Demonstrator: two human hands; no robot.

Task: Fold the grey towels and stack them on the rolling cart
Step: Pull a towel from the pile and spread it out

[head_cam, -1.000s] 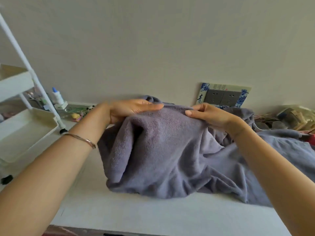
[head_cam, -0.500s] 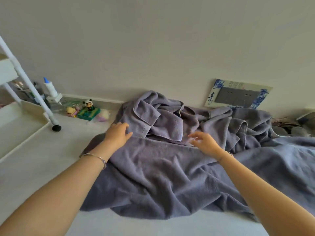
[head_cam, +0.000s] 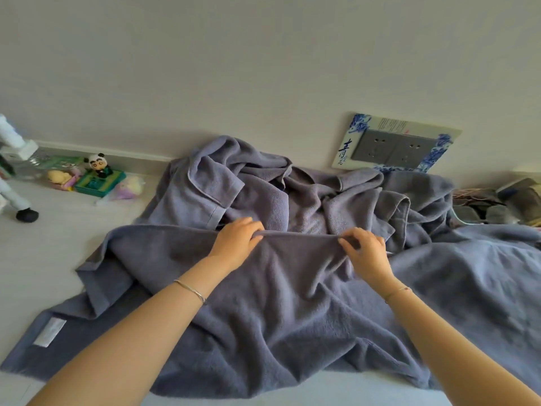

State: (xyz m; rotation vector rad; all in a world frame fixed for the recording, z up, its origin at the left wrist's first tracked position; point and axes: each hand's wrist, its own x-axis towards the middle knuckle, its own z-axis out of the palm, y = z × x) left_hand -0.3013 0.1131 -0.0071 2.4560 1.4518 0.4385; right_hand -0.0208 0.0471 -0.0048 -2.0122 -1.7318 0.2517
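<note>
The far edge of the front grey towel [head_cam: 278, 312] is pinched by the left hand [head_cam: 237, 241] and the right hand [head_cam: 366, 253], both curled round the hem; the towel lies rumpled on the white surface [head_cam: 52, 238], no fold judged finished; a crumpled heap of further towels [head_cam: 292, 191] is seen just behind; of the rolling cart [head_cam: 14, 199] only a leg is shown, no stack visible; nearly all the task is judged left
</note>
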